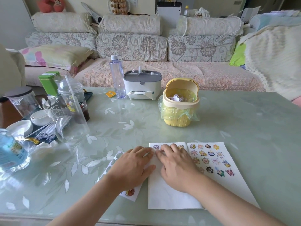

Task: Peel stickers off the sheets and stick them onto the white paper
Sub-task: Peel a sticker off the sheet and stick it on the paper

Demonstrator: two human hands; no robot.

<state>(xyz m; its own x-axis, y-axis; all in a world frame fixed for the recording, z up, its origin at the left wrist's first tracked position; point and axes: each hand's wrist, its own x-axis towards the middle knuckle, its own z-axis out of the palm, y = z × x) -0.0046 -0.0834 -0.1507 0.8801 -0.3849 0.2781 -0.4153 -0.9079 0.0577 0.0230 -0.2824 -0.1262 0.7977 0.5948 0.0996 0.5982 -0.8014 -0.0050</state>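
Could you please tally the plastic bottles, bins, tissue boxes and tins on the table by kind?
Plastic bottles: 2
Yellow bin: 1
Tissue box: 1
Green tin: 1
Total: 5

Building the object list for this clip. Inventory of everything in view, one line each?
white paper: 1, white, centre near edge, few stickers on top.
stickered sheet: 1, white, many coloured stickers, against paper's right side.
peeled sheet: 1, white, left of paper.
bin: 1, yellow, greenish liner, centre.
tissue box: 1, white-grey, far edge.
bottle: 1, clear, left of tissue box.
glass jug: 1, clear, left side.
domed cup: 1, clear, behind jug.
tin: 1, green, far left.
table: 1, pale green.
sofa: 1, floral, behind table.
left hand: 1, flat on peeled sheet.
right hand: 1, on white paper, fingertips blurred.
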